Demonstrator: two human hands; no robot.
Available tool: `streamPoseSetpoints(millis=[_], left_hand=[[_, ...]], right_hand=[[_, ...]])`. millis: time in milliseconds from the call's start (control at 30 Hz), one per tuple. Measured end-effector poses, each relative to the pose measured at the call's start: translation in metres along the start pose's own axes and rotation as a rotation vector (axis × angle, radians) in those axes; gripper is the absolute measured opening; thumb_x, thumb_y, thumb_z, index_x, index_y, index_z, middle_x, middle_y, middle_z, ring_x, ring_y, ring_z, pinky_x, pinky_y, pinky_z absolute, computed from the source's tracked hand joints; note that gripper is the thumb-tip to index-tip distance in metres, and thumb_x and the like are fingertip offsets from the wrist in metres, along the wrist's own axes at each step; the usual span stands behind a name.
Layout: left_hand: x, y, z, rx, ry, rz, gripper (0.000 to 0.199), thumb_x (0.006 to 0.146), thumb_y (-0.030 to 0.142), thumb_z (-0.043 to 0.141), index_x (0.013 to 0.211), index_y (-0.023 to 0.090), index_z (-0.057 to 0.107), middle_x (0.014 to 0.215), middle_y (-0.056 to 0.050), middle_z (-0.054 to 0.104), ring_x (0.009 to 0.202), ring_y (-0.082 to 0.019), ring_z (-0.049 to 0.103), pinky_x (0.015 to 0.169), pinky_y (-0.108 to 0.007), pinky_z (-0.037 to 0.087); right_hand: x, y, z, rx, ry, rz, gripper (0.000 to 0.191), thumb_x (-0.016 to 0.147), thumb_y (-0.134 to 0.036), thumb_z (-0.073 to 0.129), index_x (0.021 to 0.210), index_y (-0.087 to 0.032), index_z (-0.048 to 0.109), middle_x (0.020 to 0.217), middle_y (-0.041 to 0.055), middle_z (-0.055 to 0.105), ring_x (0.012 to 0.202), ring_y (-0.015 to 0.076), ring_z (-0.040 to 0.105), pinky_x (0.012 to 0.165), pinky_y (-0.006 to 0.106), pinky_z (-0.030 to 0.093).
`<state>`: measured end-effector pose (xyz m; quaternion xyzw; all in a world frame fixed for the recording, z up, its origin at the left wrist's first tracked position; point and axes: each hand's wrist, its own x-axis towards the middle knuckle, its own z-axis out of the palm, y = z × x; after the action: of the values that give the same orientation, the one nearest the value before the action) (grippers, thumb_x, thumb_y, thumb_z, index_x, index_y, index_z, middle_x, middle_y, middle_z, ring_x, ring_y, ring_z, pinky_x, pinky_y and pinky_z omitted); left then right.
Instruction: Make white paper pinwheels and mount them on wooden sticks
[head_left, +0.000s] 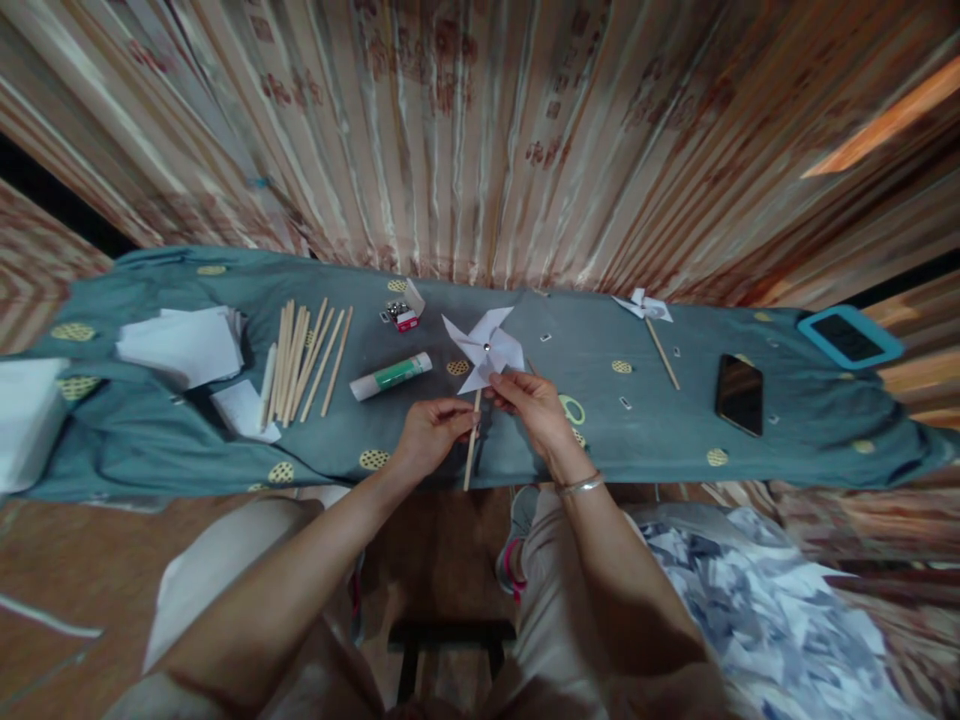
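Observation:
A white paper pinwheel [499,340] with a shiny pin at its centre sits on a thin wooden stick [470,460], over the front middle of the table. My left hand [429,437] is closed, pinching the stick below the blades. My right hand [534,408], with a bangle at the wrist, grips the pinwheel at its lower blade near the top of the stick. Just right of that hand shows a pale green loop [571,409], its other end hidden. Left of the pinwheel lie a green and white tube [391,376] and a small open box of metal pins [405,314].
On the green patterned cloth [667,450] are several wooden sticks [289,365], stacked white paper [180,345], another pinwheel [646,305], a phone [739,394] and a blue-framed device [850,337]. Paper pieces [765,600] fill a heap at lower right. A curtain [480,140] hangs behind.

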<state>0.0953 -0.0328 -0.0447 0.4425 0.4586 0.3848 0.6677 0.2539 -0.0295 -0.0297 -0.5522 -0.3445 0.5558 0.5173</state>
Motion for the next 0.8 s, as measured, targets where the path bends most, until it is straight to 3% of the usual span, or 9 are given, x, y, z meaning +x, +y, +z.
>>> streamPoseSetpoints(millis=[300,567,800], left_hand=[[0.001,0.008,0.002,-0.088,0.040,-0.035,0.030,0.052,0.037,0.086,0.069,0.015,0.075,0.062,0.000,0.069,0.057,-0.014,0.063,0.059,-0.025,0.052],[0.008,0.016,-0.010,-0.101,0.148,0.050,0.036,0.051,0.041,0.088,0.072,0.015,0.076,0.068,-0.002,0.073,0.064,-0.018,0.067,0.067,-0.030,0.056],[0.010,0.023,-0.009,-0.146,0.192,0.053,0.036,0.052,0.042,0.089,0.074,0.016,0.076,0.073,-0.004,0.075,0.065,-0.019,0.069,0.068,-0.032,0.056]], right_hand=[[-0.008,-0.001,-0.004,-0.139,-0.064,-0.098,0.046,0.053,-0.065,0.084,0.057,-0.022,0.071,0.059,-0.0009,0.069,0.054,0.0105,0.054,0.057,0.026,0.044],[-0.022,0.010,-0.001,-0.314,-0.326,-0.095,0.039,0.067,-0.057,0.081,0.072,-0.019,0.074,0.066,-0.0008,0.070,0.059,0.0113,0.056,0.058,0.025,0.043],[-0.026,0.015,0.004,-0.304,-0.476,0.000,0.045,0.067,-0.059,0.080,0.074,-0.015,0.070,0.068,-0.0004,0.066,0.062,0.0107,0.054,0.061,0.025,0.041]])
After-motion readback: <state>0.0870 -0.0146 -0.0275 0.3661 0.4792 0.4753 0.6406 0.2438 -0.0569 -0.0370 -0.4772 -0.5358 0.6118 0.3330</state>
